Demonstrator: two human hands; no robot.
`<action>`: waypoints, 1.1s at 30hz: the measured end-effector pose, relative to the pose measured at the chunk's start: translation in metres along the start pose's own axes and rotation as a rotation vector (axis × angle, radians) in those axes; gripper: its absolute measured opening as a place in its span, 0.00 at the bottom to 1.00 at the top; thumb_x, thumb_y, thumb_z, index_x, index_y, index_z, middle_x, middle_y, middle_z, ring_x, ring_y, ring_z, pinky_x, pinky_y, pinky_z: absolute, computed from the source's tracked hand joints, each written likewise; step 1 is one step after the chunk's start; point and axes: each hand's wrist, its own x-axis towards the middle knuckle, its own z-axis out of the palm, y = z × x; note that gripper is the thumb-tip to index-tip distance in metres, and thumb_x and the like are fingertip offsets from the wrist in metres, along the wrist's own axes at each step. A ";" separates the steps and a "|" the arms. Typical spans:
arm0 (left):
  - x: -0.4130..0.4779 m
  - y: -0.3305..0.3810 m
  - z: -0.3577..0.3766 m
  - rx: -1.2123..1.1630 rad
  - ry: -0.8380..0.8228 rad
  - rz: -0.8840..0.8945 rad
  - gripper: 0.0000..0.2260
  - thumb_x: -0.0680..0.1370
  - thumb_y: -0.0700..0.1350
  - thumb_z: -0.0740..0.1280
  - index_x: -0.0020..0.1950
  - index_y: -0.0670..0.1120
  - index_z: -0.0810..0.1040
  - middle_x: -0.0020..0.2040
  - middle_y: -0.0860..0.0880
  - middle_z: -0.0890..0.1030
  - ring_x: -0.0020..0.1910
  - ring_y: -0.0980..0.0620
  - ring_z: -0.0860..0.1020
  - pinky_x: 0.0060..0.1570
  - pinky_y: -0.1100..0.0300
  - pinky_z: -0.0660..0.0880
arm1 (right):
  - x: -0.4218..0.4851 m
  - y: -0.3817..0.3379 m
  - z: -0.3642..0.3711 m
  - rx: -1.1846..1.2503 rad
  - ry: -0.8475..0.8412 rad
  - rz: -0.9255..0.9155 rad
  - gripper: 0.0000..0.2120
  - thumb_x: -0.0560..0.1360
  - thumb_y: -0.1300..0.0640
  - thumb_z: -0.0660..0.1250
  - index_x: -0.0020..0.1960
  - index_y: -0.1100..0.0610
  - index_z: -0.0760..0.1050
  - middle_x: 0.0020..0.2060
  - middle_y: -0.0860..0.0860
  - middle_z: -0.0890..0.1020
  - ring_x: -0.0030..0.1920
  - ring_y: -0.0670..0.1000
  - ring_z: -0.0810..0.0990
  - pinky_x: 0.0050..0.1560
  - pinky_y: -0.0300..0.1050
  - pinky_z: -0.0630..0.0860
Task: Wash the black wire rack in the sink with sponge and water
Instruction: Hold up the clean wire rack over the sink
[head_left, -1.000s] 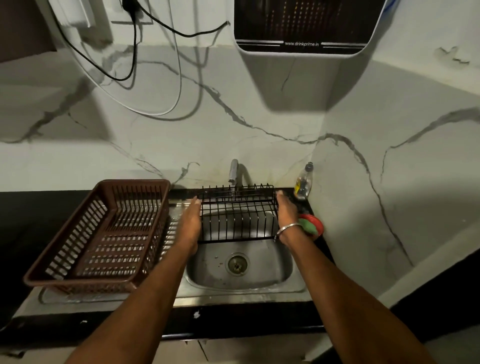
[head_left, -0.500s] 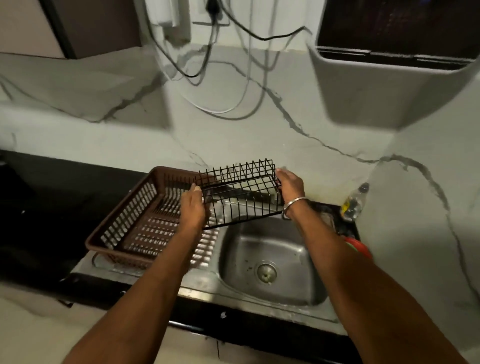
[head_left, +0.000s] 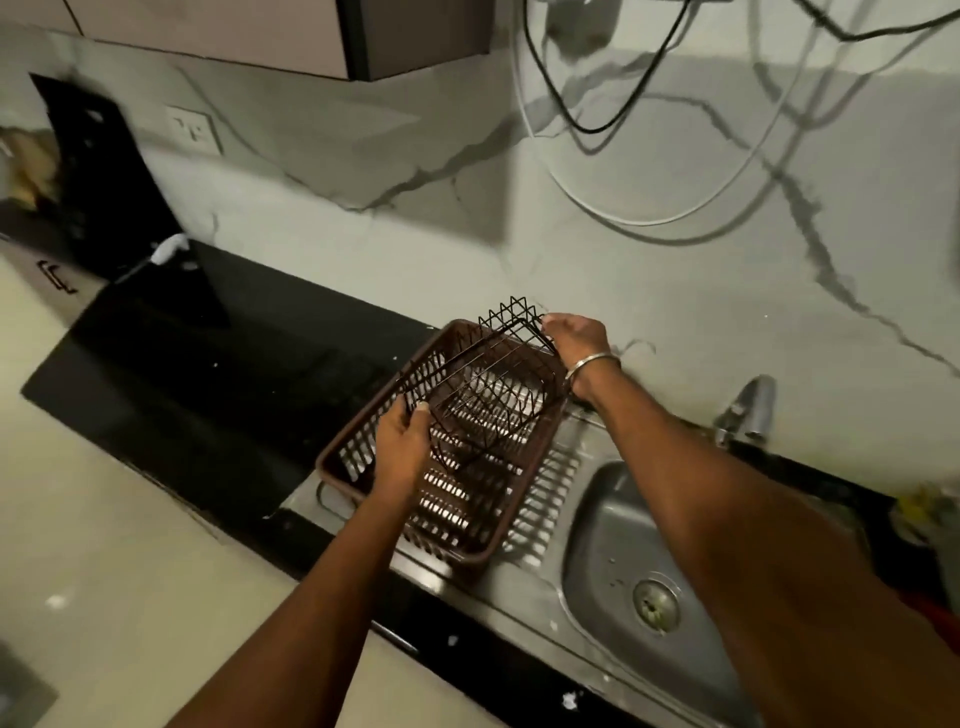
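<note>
The black wire rack (head_left: 488, 384) hangs tilted over the brown plastic basket (head_left: 358, 473), which stands on the steel drainboard left of the sink (head_left: 597, 525). My left hand (head_left: 402, 447) grips the rack's near end. At the far end my right hand (head_left: 574, 338), with a metal bangle on the wrist, holds the rack's edge. The sink bowl lies to the right with its drain (head_left: 655, 605) showing and nothing in it. No sponge can be made out.
A tap (head_left: 745, 408) stands behind the sink. A blurred bottle (head_left: 922, 512) and something red (head_left: 930, 605) sit at the right edge. Black countertop (head_left: 208, 364) stretches left. Cables (head_left: 597, 119) hang on the marbled wall, a cabinet above.
Both hands lifted the rack off the sink and carried it left, so it now sits over the brown basket, turned end-on. The view swung left with it.
</note>
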 end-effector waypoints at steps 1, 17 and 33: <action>0.002 -0.002 -0.002 -0.003 0.030 -0.002 0.37 0.69 0.75 0.70 0.75 0.60 0.74 0.72 0.45 0.79 0.68 0.38 0.81 0.65 0.31 0.78 | 0.005 0.000 0.011 -0.023 -0.024 0.006 0.10 0.80 0.61 0.72 0.59 0.63 0.85 0.55 0.53 0.86 0.56 0.49 0.83 0.63 0.41 0.77; -0.017 -0.005 0.018 0.218 0.313 -0.225 0.07 0.80 0.50 0.75 0.55 0.51 0.82 0.52 0.50 0.87 0.50 0.48 0.86 0.56 0.44 0.84 | 0.092 0.089 0.097 -0.431 -0.329 0.137 0.09 0.82 0.56 0.70 0.58 0.55 0.86 0.53 0.53 0.86 0.55 0.53 0.83 0.63 0.47 0.78; 0.003 -0.035 0.034 0.340 0.305 -0.463 0.03 0.81 0.37 0.70 0.53 0.37 0.79 0.44 0.40 0.81 0.35 0.47 0.77 0.31 0.56 0.74 | 0.089 0.128 0.103 -0.459 -0.417 0.214 0.10 0.83 0.60 0.66 0.59 0.58 0.85 0.57 0.57 0.86 0.59 0.57 0.82 0.61 0.46 0.78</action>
